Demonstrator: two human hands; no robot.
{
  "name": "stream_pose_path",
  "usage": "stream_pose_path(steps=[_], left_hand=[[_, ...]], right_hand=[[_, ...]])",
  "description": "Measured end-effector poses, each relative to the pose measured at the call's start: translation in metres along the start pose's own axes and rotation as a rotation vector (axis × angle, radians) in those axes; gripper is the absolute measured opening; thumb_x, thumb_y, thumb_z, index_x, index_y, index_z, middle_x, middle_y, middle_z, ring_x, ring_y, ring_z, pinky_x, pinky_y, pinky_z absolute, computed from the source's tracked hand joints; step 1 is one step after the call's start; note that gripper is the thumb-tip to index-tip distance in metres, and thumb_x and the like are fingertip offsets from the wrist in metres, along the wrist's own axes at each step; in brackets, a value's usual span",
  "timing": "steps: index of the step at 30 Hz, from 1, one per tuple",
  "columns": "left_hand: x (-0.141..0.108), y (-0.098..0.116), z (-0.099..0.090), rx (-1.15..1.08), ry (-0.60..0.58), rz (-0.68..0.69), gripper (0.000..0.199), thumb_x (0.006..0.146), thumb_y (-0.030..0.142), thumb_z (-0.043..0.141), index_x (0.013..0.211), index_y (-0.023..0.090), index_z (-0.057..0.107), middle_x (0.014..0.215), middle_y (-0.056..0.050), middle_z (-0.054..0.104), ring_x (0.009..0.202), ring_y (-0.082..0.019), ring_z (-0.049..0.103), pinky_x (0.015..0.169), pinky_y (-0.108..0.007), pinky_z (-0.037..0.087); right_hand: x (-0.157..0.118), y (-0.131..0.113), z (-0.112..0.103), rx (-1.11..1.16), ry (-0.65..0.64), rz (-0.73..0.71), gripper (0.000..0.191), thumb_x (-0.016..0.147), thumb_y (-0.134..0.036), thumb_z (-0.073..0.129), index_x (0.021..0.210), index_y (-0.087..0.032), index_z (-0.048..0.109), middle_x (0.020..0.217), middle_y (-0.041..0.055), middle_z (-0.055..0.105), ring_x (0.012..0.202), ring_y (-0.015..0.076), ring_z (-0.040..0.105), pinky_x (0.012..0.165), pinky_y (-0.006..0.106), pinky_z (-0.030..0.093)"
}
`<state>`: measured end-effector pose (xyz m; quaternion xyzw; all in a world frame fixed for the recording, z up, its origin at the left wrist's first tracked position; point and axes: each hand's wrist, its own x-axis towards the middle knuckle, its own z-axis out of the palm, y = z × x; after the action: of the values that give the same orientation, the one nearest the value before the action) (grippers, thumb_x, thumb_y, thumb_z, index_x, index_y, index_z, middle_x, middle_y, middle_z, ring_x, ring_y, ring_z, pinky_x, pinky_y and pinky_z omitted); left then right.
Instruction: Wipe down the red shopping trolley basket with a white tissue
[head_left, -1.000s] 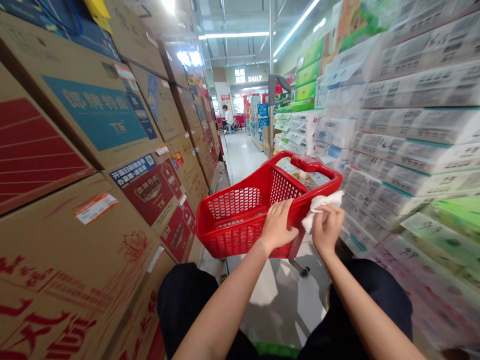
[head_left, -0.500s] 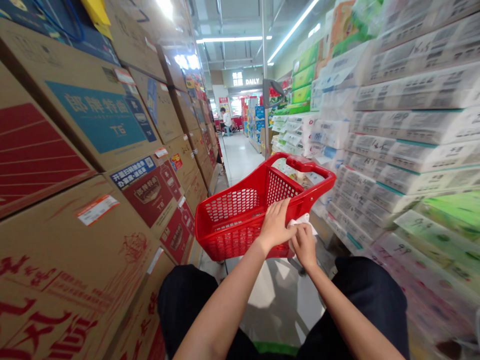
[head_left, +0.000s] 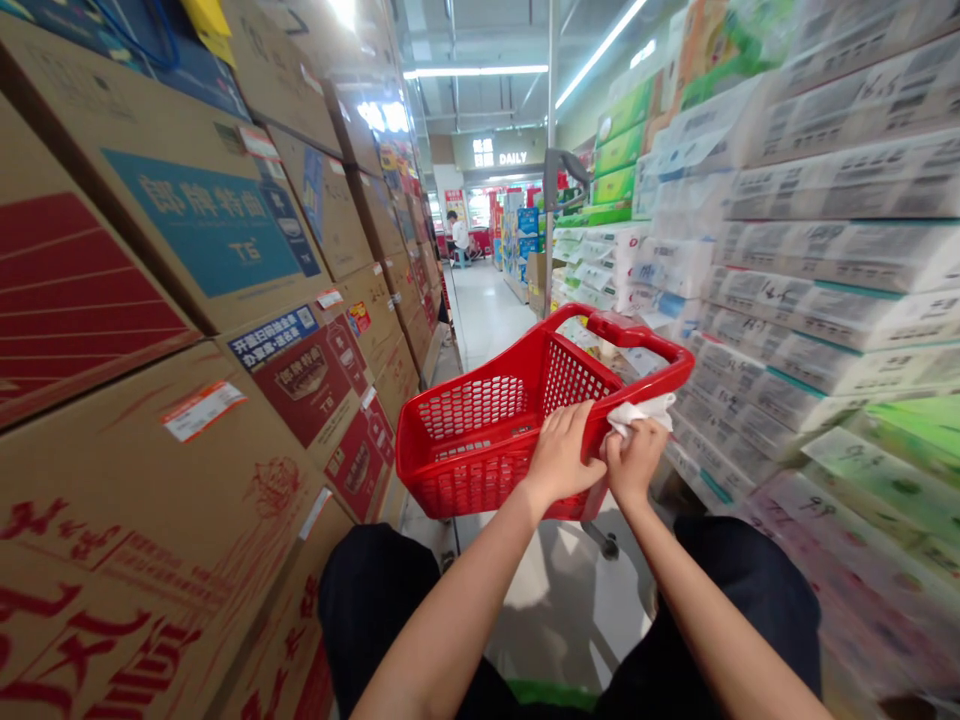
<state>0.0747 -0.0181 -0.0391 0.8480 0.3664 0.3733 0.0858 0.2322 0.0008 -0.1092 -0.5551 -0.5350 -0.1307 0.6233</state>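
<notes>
A red plastic shopping cart [head_left: 480,480] with perforated walls stands before my knees, its handle toward the right. My left hand [head_left: 564,455] grips the near side wall, fingers over the top rim and thumb on the outside. Close beside it, my right hand [head_left: 632,462] is closed on a crumpled white cloth [head_left: 646,410], possibly a wipe, which lies against the cart just below the handle. Part of the cloth is hidden in my fingers. A caster wheel [head_left: 609,545] shows under the cart.
Stacked cardboard cartons [head_left: 172,470] wall in the left side. Packs of tissue paper [head_left: 817,250] are piled high on the right. A grey-handled metal pole [head_left: 551,200] rises behind the cart. Down the aisle [head_left: 487,310], a person [head_left: 457,236] sits on a stool.
My right hand has moved right and slightly up with the cloth, away from my left hand. More of the cloth shows now. The left hand keeps its place on the rim.
</notes>
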Motion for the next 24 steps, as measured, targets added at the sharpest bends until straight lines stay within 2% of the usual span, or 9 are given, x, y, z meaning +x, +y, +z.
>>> stream_pose_path(steps=[3,6,9,12,14,16,19,21,24], left_hand=[[-0.001,-0.001,-0.001,0.013,0.008,-0.003,0.084,0.077,0.025,0.066,0.153,0.018,0.032,0.155,-0.012,0.047,0.144,-0.029,0.042,0.126,-0.049,0.028],[0.0,-0.002,-0.002,0.015,-0.003,-0.015,0.084,0.077,0.025,0.066,0.153,0.018,0.031,0.154,-0.012,0.047,0.144,-0.028,0.042,0.126,-0.049,0.028],[0.001,-0.002,-0.002,0.012,-0.011,-0.01,0.086,0.075,0.025,0.067,0.154,0.019,0.031,0.154,-0.012,0.047,0.144,-0.029,0.042,0.127,-0.05,0.027],[0.0,0.0,-0.001,0.013,-0.004,-0.012,0.087,0.075,0.024,0.066,0.154,0.019,0.031,0.154,-0.012,0.047,0.145,-0.03,0.042,0.128,-0.05,0.026],[0.0,0.002,-0.001,0.013,-0.002,-0.024,0.087,0.075,0.025,0.066,0.154,0.021,0.031,0.154,-0.011,0.047,0.144,-0.03,0.042,0.127,-0.051,0.026],[-0.001,0.003,0.0,0.009,-0.001,-0.024,0.086,0.076,0.026,0.066,0.154,0.021,0.031,0.154,-0.011,0.047,0.144,-0.03,0.043,0.127,-0.051,0.026],[-0.002,0.003,0.001,-0.001,0.01,-0.008,0.085,0.077,0.027,0.066,0.154,0.02,0.031,0.152,-0.011,0.049,0.143,-0.03,0.044,0.127,-0.051,0.027],[-0.002,0.002,0.002,0.002,0.028,0.0,0.084,0.077,0.027,0.066,0.153,0.019,0.032,0.152,-0.011,0.049,0.143,-0.029,0.043,0.128,-0.05,0.026],[-0.001,0.002,0.004,0.015,0.056,-0.005,0.079,0.077,0.026,0.065,0.149,0.018,0.035,0.15,-0.012,0.051,0.141,-0.029,0.045,0.127,-0.05,0.026]], right_hand=[[-0.046,0.008,-0.008,0.011,-0.066,0.01,0.008,0.082,-0.026,0.052,0.09,-0.024,0.051,0.095,0.0059,0.049,0.09,0.0271,0.053,0.08,0.045,0.049],[-0.059,0.006,-0.025,0.031,-0.093,0.004,0.007,0.082,-0.027,0.052,0.089,-0.025,0.053,0.089,0.0039,0.053,0.083,0.0256,0.055,0.074,0.042,0.049],[-0.024,-0.005,-0.04,0.029,-0.018,0.015,0.018,0.086,-0.028,0.051,0.103,-0.024,0.057,0.099,0.0082,0.058,0.096,0.0288,0.057,0.084,0.046,0.049],[0.04,-0.017,-0.05,0.009,0.116,-0.048,0.032,0.089,-0.028,0.05,0.118,-0.021,0.06,0.114,0.0139,0.06,0.113,0.0316,0.056,0.095,0.049,0.046],[0.08,-0.02,-0.052,-0.058,0.07,-0.131,0.039,0.091,-0.029,0.049,0.127,-0.021,0.062,0.136,0.0175,0.055,0.128,0.0332,0.05,0.103,0.052,0.042],[0.104,-0.017,-0.051,-0.188,-0.066,-0.238,0.039,0.093,-0.034,0.052,0.129,-0.025,0.063,0.147,0.0136,0.053,0.139,0.0354,0.043,0.113,0.059,0.033],[0.106,-0.013,-0.045,-0.288,-0.204,-0.372,0.042,0.095,-0.04,0.055,0.135,-0.027,0.061,0.153,0.0098,0.052,0.148,0.036,0.033,0.12,0.065,0.019],[0.091,-0.015,-0.041,-0.277,-0.273,-0.456,0.048,0.095,-0.041,0.057,0.14,-0.026,0.057,0.154,0.0096,0.051,0.15,0.035,0.031,0.122,0.064,0.018],[0.069,-0.024,-0.039,-0.244,-0.435,-0.581,0.057,0.095,-0.033,0.055,0.151,-0.027,0.047,0.157,0.0081,0.049,0.151,0.0331,0.031,0.123,0.061,0.022]])
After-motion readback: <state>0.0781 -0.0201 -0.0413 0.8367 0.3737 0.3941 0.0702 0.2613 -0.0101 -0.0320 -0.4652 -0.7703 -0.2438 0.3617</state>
